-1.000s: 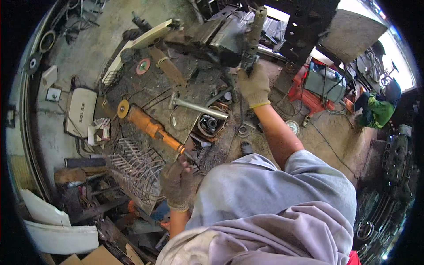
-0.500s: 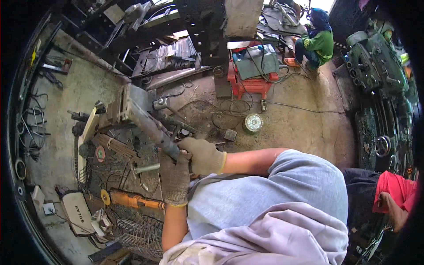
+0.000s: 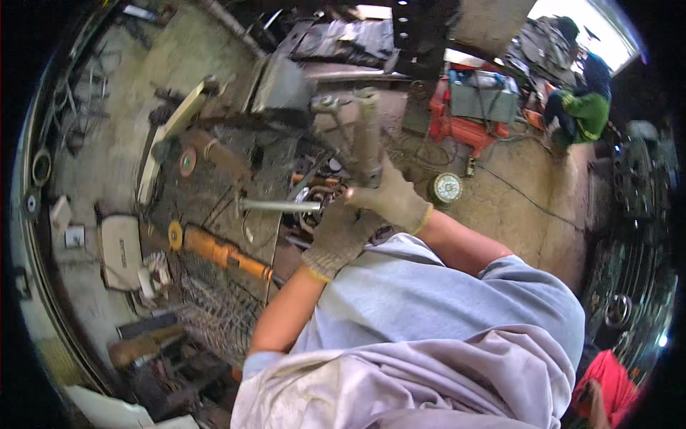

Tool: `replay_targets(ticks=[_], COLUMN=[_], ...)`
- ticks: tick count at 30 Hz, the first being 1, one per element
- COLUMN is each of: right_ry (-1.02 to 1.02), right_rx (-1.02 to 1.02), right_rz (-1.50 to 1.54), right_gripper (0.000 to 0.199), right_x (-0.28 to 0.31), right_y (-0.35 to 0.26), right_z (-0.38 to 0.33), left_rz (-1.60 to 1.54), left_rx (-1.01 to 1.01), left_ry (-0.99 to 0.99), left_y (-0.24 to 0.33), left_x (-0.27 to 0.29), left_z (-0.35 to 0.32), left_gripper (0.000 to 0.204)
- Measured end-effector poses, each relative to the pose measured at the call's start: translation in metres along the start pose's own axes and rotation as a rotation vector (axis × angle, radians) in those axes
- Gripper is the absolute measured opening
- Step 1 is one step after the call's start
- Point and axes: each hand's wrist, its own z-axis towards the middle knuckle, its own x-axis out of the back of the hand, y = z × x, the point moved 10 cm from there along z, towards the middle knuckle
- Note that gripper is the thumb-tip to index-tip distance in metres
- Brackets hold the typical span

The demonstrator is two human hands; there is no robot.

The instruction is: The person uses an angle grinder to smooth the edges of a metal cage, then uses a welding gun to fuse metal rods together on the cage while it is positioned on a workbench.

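Note:
Both my hands wear grey-brown knitted gloves and are closed close together. A rusty, thick metal bar (image 3: 367,136) stands up out of them. My right hand (image 3: 395,202) wraps round its lower part. Just below and to the left, my left hand (image 3: 343,236) is closed at the bar's lower end, which the gloves hide. Left of the bar is a bench vise (image 3: 282,89), blurred, with a gap between the two. A bright metal rod (image 3: 282,205) points from the dark worktop toward my left hand.
An orange power grinder (image 3: 221,252) with a yellow disc lies at the left, near a pale case (image 3: 120,250). A red stand (image 3: 454,127) carries a grey machine (image 3: 486,96). A round tin (image 3: 447,187) sits on the floor. One person (image 3: 587,111) crouches far right; another's red garment (image 3: 607,382) shows lower right.
The bar has swung from slanting left beside the vise to nearly upright and apart from it. Both hands moved right and down with it. The whole view has shifted too.

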Motion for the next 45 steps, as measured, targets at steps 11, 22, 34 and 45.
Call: replay_targets(ticks=[11, 22, 34, 45], right_ry=[-0.033, 0.038, 0.198, -0.045], right_rx=[0.257, -0.293, -0.363, -0.476], right_rz=[0.213, -0.734, -0.662, -0.409], right_gripper=[0.089, 0.077, 0.086, 0.115], right_x=[-0.002, 0.084, 0.082, 0.059], right_y=[0.003, 0.174, 0.152, 0.273], right_z=[0.019, 0.031, 0.031, 0.030], left_rz=[0.265, 0.049, 0.038, 0.979], left_rx=[-0.179, 0.159, 0.183, 0.170], left_ry=[0.169, 0.261, 0.763, 0.616], left_y=[-0.016, -0.030, -0.045, -0.095], left_x=[0.010, 0.082, 0.227, 0.361], left_z=[-0.009, -0.086, -0.077, 0.113], left_gripper=[0.044, 0.038, 0.036, 0.033])
